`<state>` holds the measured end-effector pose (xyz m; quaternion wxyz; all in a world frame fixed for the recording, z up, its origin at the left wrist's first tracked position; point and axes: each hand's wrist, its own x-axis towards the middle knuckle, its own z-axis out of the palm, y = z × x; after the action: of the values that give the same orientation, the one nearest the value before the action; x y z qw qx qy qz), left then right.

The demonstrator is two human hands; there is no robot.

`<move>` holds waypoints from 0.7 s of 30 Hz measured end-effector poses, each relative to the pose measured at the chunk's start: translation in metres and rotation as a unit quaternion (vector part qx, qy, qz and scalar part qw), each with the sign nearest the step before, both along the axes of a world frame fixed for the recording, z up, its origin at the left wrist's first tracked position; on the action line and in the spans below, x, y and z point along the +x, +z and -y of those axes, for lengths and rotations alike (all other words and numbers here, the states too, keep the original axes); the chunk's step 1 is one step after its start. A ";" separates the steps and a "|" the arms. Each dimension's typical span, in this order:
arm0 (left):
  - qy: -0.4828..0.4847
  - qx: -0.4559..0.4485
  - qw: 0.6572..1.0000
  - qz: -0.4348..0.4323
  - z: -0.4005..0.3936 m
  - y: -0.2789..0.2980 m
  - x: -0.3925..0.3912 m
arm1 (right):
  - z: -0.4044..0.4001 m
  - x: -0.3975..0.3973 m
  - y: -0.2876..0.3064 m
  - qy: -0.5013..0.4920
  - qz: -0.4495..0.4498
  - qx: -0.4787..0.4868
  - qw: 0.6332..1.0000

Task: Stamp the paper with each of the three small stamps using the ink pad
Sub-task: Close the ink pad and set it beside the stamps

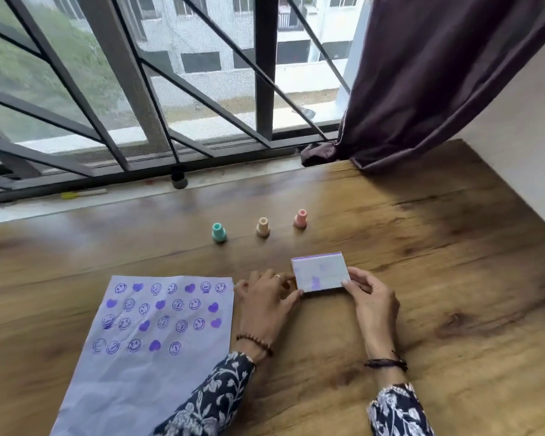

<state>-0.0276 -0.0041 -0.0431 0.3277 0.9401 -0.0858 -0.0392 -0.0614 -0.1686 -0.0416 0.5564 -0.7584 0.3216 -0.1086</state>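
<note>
A white ink pad box with purple smears and a purple top edge is held between both hands just above the table. My left hand grips its left end and my right hand grips its right end. To the left lies a pale sheet of paper, its upper half filled with several purple smiley and heart prints. Three small stamps stand upright in a row farther back: teal, beige and pink.
The wooden table runs back to a window sill with a dark metal grille. A dark purple curtain hangs at the right and touches the table's back edge. A small dark cap and a yellow pen lie on the sill.
</note>
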 end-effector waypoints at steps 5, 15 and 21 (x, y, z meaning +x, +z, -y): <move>0.002 0.005 1.000 0.005 0.022 -0.004 0.022 | 0.020 0.030 -0.001 0.004 -0.004 -0.014 1.000; -0.072 -0.024 0.994 0.077 -0.079 0.013 -0.038 | -0.077 -0.017 0.033 0.067 0.038 -0.177 0.981; -0.028 0.070 0.989 0.126 -0.197 0.038 -0.104 | -0.204 -0.087 0.041 0.332 0.022 -0.169 0.928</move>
<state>-0.1317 0.1925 -0.0050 0.2465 0.9553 -0.1497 0.0649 -0.1485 0.0356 -0.0004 0.4310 -0.9021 0.0165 0.0129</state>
